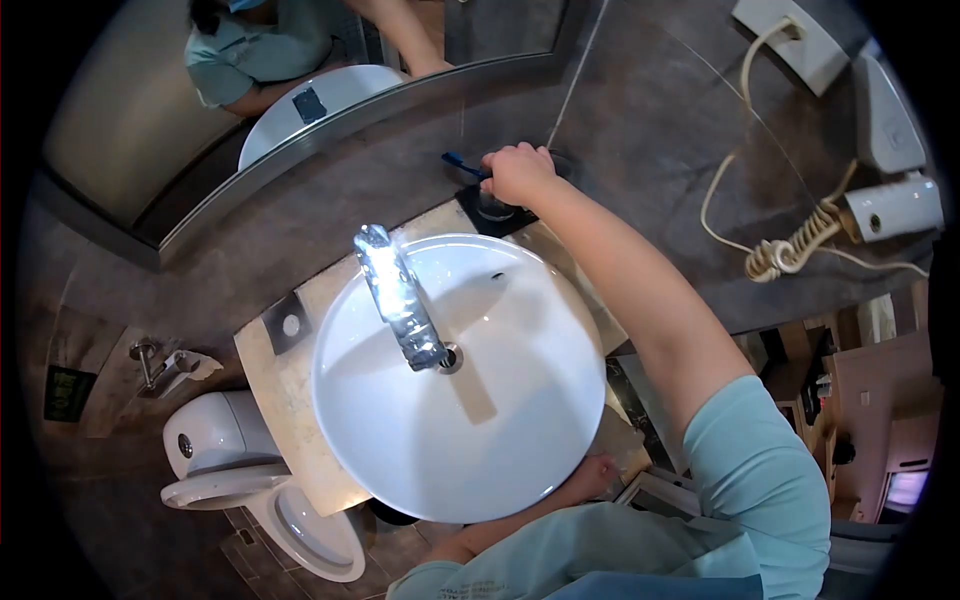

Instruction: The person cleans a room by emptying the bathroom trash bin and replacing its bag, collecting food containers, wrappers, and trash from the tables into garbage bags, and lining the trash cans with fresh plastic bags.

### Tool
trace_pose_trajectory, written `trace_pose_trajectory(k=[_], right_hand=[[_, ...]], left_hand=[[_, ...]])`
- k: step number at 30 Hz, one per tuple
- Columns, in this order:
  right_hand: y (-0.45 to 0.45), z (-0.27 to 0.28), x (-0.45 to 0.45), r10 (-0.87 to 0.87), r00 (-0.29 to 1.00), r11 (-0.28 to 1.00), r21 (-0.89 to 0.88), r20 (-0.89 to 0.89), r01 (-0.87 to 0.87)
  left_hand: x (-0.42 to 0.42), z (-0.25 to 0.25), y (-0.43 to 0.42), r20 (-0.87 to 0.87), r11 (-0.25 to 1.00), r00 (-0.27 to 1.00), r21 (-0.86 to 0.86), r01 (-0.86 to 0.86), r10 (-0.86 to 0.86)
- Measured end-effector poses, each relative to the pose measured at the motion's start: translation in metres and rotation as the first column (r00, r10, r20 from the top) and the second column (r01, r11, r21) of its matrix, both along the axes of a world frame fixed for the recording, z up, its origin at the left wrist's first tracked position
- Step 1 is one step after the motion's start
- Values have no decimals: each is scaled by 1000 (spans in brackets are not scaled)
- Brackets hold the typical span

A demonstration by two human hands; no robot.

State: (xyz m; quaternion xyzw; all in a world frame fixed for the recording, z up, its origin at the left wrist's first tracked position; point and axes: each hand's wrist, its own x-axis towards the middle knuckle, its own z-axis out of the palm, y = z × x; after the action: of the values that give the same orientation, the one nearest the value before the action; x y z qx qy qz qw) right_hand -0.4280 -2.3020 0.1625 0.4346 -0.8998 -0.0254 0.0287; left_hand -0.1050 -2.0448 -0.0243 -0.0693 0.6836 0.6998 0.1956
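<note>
Two hands are working around one basin (520, 440). The right hand (520, 172) is reaching past its one o'clock rim, fingers closing on one blue brush-like item (462, 162), above one black tray (472, 207). The left hand (598, 476) is resting beside the four o'clock rim; its grip I cannot tell. One faucet (395, 290) is rising at eleven o'clock.

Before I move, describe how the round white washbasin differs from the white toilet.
The round white washbasin sits on the beige counter; the white toilet stands on the dark tiled floor. The washbasin is circular; the toilet's bowl is oval. The washbasin has no lid; the toilet's is raised. Both look glossy.
</note>
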Motion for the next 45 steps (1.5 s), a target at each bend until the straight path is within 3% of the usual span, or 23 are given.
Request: trace_pose_trajectory(k=[2, 5, 9, 11, 12, 13, 15, 17, 18, 19, 21, 23, 25, 26, 27, 29, 31, 33, 35, 37, 39, 41, 45], right_hand=[[-18, -11, -12, -136, 977, 990, 54, 162, 129], [-30, -24, -19, -172, 969, 985, 54, 177, 165], [-27, -25, -20, -42, 998, 998, -53, 42, 44], [-21, -10, -25, 33, 993, 967, -254, 111, -4], [-12, 3, -22, 106, 994, 929, -359, 29, -89], [0, 16, -19, 94, 995, 930, -359, 33, -76], [34, 41, -9, 281, 960, 662, -726, 11, -186], [90, 66, 21, 328, 930, 547, -836, 168, -42], [121, 64, 35, 326, 921, 509, -861, 212, 18], [153, 61, 51, 325, 911, 466, -881, 255, 80], [222, 43, 74, 355, 883, 523, -848, 307, 84], [282, 17, 100, 227, 893, 608, -773, 389, 182], [338, -13, 121, 115, 898, 619, -738, 425, 269], [365, -25, 131, 42, 872, 624, -694, 488, 359], [392, -40, 141, 24, 760, 566, -636, 649, 525], [434, -76, 157, 82, 595, 370, -579, 799, 727], [465, -94, 176, 117, 539, 306, -546, 834, 780], [482, -97, 194, 127, 510, 372, -518, 850, 770], [492, -111, 205, 149, 473, 307, -495, 868, 813], [499, -122, 210, 128, 549, 439, -544, 826, 715], [502, -138, 211, 110, 612, 468, -584, 783, 663], [512, -173, 207, 96, 889, 841, -514, 449, 169], [537, -202, 210, -48, 750, 798, -426, 659, 426]], left_hand=[[-3, 3, -3, 45, 997, 998, 55, -50, 48], [-3, 8, 0, 36, 980, 985, 95, -174, 172], [-3, -3, 2, -35, 993, 993, 21, -112, 113], [-2, -13, 10, 10, 978, 986, 123, -166, 166], [-2, -17, 11, 12, 980, 988, 124, -155, 154], [-2, -19, 11, 44, 988, 990, 82, -134, 131], [1, -27, 15, 82, 995, 992, 34, -94, 91], [6, -41, 24, 10, 934, 941, 116, -337, 338], [8, -59, 29, -78, 950, 947, 39, -311, 313], [4, -48, 18, -25, 975, 974, 6, -224, 224], [-5, -10, 2, -18, 969, 970, -54, -243, 242], [4, -53, 15, -77, 957, 966, -139, -255, 247], [0, -49, 7, 144, 982, 984, -171, -76, 102], [-4, -35, 3, 124, 982, 987, -170, -84, 106], [-9, -13, -1, 102, 981, 988, -170, -98, 116], [-22, 22, -3, 73, 879, 997, -476, 18, 19], [-24, 28, 5, -47, 821, 999, -570, -24, -4], [-30, 40, 15, -13, 860, 1000, -509, -25, 22], [-34, 48, 25, -14, 817, 1000, -576, 14, -26], [-35, 46, 36, -40, 830, 999, -558, -14, -10], [-41, 48, 46, 1, 896, 1000, -443, -1, 1], [-46, 48, 59, -7, 938, 1000, -348, -5, 3], [-65, 53, 87, 53, 986, 998, -165, 26, -17]])
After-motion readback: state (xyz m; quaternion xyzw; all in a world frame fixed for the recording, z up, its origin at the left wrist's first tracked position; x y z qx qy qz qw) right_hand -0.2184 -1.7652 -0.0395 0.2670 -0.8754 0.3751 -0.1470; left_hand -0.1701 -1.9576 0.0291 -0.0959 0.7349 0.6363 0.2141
